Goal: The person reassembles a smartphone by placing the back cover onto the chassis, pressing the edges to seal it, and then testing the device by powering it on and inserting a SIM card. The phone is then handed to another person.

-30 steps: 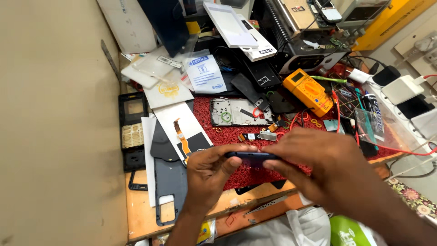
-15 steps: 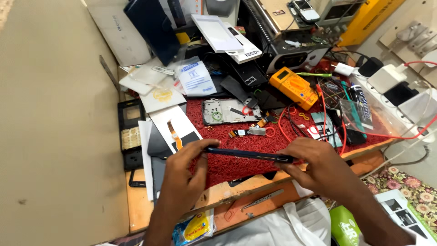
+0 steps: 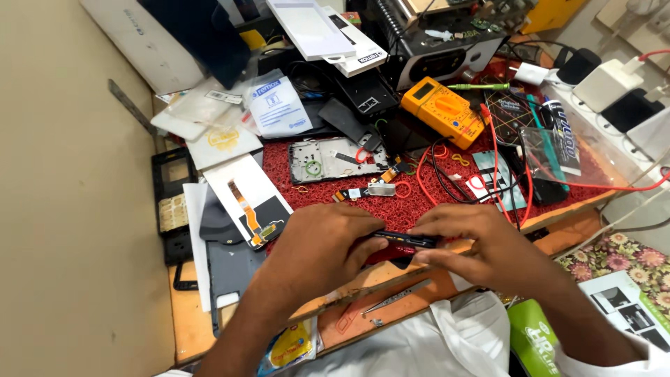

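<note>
**Desk:** What goes under this one?

**Photographer:** A person at a cluttered repair table [image 3: 188, 328] grips a thin dark phone [image 3: 408, 239] edge-on between both hands, just above the front edge of a red bristle mat [image 3: 391, 209]. The left hand [image 3: 317, 248] is closed around the near end, thumb and fingers pinching the rim. The right hand [image 3: 488, 248] clamps the far end, fingertips curled over the top edge.

**Desk:** How would the grip be judged?

**Photographer:** Sound, I'd say. A slab that slim wants even pressure along the frame, not on the glass, and it is best kept low over the mat, so a slip costs little. Any prying should run along the seam in small steps, without twisting.

**Desk:** Materials around it?

**Photographer:** Hard plastic and metal, mostly. A grey metal mid-frame [image 3: 328, 159] lies flat on the mat, with an orange flex cable [image 3: 249, 209] on a white panel to the left. A blocky orange multimeter [image 3: 443, 110] sits further back, its red lead [image 3: 497, 167] looping across the coarse pile. A steel pair of tweezers [image 3: 398, 297] lies on the bare wood near the person, beside a white cloth [image 3: 453, 342].

**Desk:** And the phone's face?

**Photographer:** Can't tell; only the glossy edge shows.
</note>
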`<state>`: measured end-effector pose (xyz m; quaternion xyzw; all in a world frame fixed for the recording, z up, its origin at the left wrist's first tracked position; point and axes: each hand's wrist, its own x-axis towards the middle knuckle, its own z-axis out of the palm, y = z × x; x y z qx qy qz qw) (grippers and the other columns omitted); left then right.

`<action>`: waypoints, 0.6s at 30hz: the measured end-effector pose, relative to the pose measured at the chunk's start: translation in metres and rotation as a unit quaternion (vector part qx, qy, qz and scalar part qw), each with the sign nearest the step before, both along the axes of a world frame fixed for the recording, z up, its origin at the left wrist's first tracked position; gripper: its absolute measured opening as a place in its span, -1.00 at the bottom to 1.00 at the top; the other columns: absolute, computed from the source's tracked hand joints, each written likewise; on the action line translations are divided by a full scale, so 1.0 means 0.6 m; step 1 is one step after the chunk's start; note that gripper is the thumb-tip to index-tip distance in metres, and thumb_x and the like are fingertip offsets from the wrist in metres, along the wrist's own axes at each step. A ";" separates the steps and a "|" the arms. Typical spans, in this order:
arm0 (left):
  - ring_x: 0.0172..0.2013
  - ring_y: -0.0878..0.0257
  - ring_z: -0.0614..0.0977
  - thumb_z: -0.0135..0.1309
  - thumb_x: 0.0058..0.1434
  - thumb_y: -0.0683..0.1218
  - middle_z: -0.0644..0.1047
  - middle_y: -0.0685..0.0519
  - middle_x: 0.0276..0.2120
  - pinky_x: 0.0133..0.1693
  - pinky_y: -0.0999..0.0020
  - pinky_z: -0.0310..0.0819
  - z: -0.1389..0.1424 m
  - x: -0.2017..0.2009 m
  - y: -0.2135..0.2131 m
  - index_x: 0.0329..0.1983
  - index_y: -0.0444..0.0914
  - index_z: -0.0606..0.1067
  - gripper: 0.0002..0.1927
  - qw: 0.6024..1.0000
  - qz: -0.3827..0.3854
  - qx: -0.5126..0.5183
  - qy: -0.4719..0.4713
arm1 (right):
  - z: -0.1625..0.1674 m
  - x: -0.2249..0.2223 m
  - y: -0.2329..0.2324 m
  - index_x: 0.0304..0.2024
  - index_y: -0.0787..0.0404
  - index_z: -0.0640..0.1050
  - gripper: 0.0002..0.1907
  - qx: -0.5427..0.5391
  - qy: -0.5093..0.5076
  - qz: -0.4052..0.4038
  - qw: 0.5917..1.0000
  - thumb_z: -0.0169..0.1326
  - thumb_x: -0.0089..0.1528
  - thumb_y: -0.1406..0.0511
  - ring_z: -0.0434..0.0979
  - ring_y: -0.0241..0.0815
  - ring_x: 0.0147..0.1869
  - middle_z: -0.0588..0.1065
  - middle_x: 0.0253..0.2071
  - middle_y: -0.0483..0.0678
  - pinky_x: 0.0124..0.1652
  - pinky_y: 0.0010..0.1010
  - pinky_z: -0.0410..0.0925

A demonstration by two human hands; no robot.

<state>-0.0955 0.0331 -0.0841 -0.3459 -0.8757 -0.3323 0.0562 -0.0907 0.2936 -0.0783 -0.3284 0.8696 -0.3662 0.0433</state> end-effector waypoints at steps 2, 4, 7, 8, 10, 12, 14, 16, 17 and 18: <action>-0.34 0.02 0.67 0.19 0.18 0.02 0.65 0.01 -0.39 -0.32 0.10 0.51 0.002 -0.005 0.007 -0.23 -0.16 0.66 -0.80 1.000 0.003 -0.010 -0.022 | -0.004 -0.009 0.011 -0.06 0.26 0.67 -0.66 0.004 -0.040 0.003 0.999 0.27 0.12 0.29 0.68 -0.13 -0.10 0.67 -0.15 -0.02 -0.14 -0.36 0.51; -0.35 0.04 0.67 0.18 0.19 0.03 0.65 0.02 -0.42 -0.33 0.10 0.51 0.003 -0.006 0.011 -0.24 -0.12 0.66 -0.82 0.998 0.013 -0.025 -0.051 | -0.011 -0.012 0.019 -0.05 0.25 0.68 -0.66 0.006 -0.070 -0.003 0.998 0.26 0.12 0.29 0.67 -0.14 -0.07 0.68 -0.12 -0.03 -0.12 -0.37 0.52; -0.39 0.05 0.68 0.21 0.15 0.03 0.65 0.03 -0.45 -0.38 0.12 0.51 0.001 -0.009 0.014 -0.23 -0.09 0.68 -0.82 0.999 0.018 -0.012 -0.047 | -0.021 -0.017 0.026 -0.10 0.22 0.70 -0.67 0.015 -0.085 -0.030 0.996 0.28 0.07 0.28 0.69 -0.15 -0.09 0.70 -0.12 -0.04 -0.13 -0.38 0.54; -0.41 0.05 0.67 0.21 0.14 0.03 0.65 0.04 -0.47 -0.40 0.12 0.50 0.000 -0.012 0.015 -0.23 -0.07 0.69 -0.82 0.998 0.022 -0.018 -0.056 | -0.023 -0.017 0.028 -0.11 0.19 0.72 -0.67 0.024 -0.085 -0.041 0.995 0.29 0.05 0.28 0.69 -0.16 -0.10 0.70 -0.13 -0.04 -0.14 -0.37 0.54; -0.45 0.06 0.67 0.23 0.12 0.03 0.64 0.04 -0.51 -0.44 0.13 0.48 -0.001 -0.014 0.016 -0.25 -0.04 0.70 -0.83 0.996 0.030 -0.031 -0.076 | -0.028 -0.016 0.028 -0.12 0.17 0.73 -0.67 0.022 -0.087 -0.052 0.995 0.31 0.06 0.26 0.69 -0.18 -0.11 0.71 -0.14 -0.06 -0.14 -0.38 0.54; -0.48 0.07 0.67 0.25 0.11 0.02 0.64 0.04 -0.53 -0.46 0.14 0.48 -0.001 -0.017 0.017 -0.26 -0.04 0.71 -0.84 0.997 0.028 -0.016 -0.071 | -0.029 -0.011 0.026 -0.09 0.18 0.73 -0.68 0.001 -0.090 -0.053 0.995 0.33 0.12 0.23 0.70 -0.20 -0.10 0.72 -0.14 -0.08 -0.12 -0.41 0.56; -0.50 0.08 0.67 0.25 0.11 0.01 0.63 0.04 -0.54 -0.48 0.15 0.47 -0.002 -0.018 0.017 -0.27 -0.06 0.71 -0.85 0.998 0.025 0.000 -0.065 | -0.033 -0.006 0.023 -0.14 0.24 0.71 -0.68 0.002 -0.019 -0.063 0.998 0.33 0.07 0.26 0.72 -0.11 -0.10 0.70 -0.20 -0.02 -0.11 -0.35 0.54; -0.51 0.09 0.67 0.25 0.11 -0.02 0.63 0.04 -0.53 -0.49 0.16 0.47 -0.005 -0.022 0.019 -0.29 -0.08 0.70 -0.87 0.998 0.022 0.018 -0.055 | -0.036 -0.001 0.020 -0.20 0.27 0.71 -0.71 0.005 0.023 -0.076 0.997 0.32 0.05 0.28 0.73 -0.07 -0.12 0.70 -0.23 0.01 -0.14 -0.33 0.53; -0.52 0.08 0.66 0.25 0.11 -0.03 0.63 0.04 -0.55 -0.49 0.15 0.46 -0.006 -0.022 0.019 -0.31 -0.10 0.70 -0.89 0.998 0.018 0.013 -0.055 | -0.039 0.003 0.019 -0.23 0.26 0.71 -0.74 0.007 0.027 -0.084 0.996 0.31 0.05 0.29 0.73 -0.07 -0.14 0.70 -0.24 0.00 -0.16 -0.33 0.53; -0.52 0.08 0.65 0.25 0.12 -0.04 0.62 0.05 -0.56 -0.50 0.15 0.45 -0.008 -0.021 0.019 -0.33 -0.11 0.69 -0.91 0.998 0.016 0.009 -0.054 | -0.042 0.006 0.017 -0.26 0.26 0.71 -0.77 0.009 0.032 -0.090 0.995 0.30 0.06 0.29 0.73 -0.07 -0.16 0.70 -0.24 0.00 -0.19 -0.34 0.54</action>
